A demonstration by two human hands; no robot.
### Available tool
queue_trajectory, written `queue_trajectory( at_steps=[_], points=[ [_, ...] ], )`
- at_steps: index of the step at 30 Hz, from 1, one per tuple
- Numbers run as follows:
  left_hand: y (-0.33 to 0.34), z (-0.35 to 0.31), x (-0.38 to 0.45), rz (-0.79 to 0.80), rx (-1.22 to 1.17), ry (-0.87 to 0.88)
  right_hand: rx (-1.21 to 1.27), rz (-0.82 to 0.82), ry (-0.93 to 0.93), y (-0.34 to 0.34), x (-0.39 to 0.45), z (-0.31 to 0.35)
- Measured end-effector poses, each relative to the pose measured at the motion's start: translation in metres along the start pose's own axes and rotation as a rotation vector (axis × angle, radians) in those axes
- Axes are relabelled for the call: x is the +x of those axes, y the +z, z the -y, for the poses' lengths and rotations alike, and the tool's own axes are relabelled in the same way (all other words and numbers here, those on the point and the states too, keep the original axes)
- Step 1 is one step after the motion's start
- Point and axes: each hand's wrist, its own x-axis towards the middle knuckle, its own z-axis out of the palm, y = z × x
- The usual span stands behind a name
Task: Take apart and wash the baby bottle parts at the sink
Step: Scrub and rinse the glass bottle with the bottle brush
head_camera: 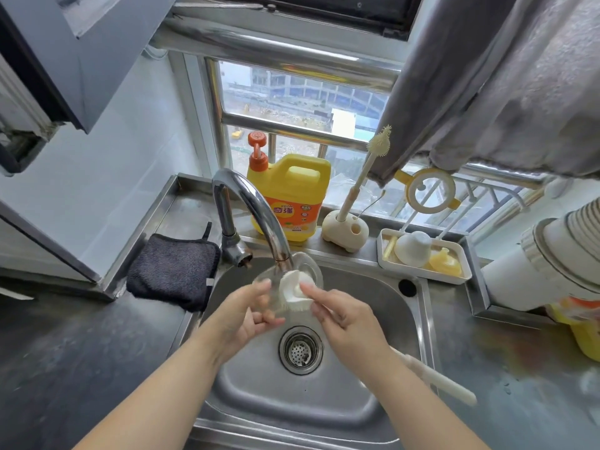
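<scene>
A clear baby bottle (285,287) is held under the spout of the faucet (259,216), over the basin of the steel sink (373,297). The grip of the left hand (250,316) is curled around the bottle's body from the faucet's near left, fingers wrapped on the clear wall. The grip of the right hand (341,316) is closed on a white bottle brush (293,289), whose head is pushed against the bottle's mouth just below the spout; its long white handle (435,376) can be seen running out behind the right wrist, toward the near right of the faucet. Whether water is running cannot be told. The round drain strainer (301,350) lies directly in front of the faucet, below both hands. To the left of the faucet, a dark folded cloth (172,271) rests on the tabletop (81,345). Behind the faucet, on the window ledge, a yellow detergent jug (289,199) with an orange pump stands. Right of the jug, a cream brush holder (345,230) is set, with a slim nipple brush (367,167) standing tilted in it. Further right of the faucet, a white drying tray (422,276) carries a white cap (412,250) and a yellow nipple (446,261).
</scene>
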Motion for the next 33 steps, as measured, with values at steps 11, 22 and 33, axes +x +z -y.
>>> queue_trajectory(
  at_steps=[11, 22, 33],
  points=[
    [-0.007, -0.003, 0.004, -0.130, -0.056, -0.107, -0.053, -0.028, 0.046, -0.009, 0.013, -0.012],
    [-0.012, -0.003, -0.006, -0.002, 0.009, -0.005, -0.017, -0.015, -0.137, 0.006, 0.001, 0.000],
    [0.002, -0.013, -0.010, -0.091, 0.035, -0.047, 0.021, -0.020, -0.124, 0.010, -0.007, -0.001]
  ],
)
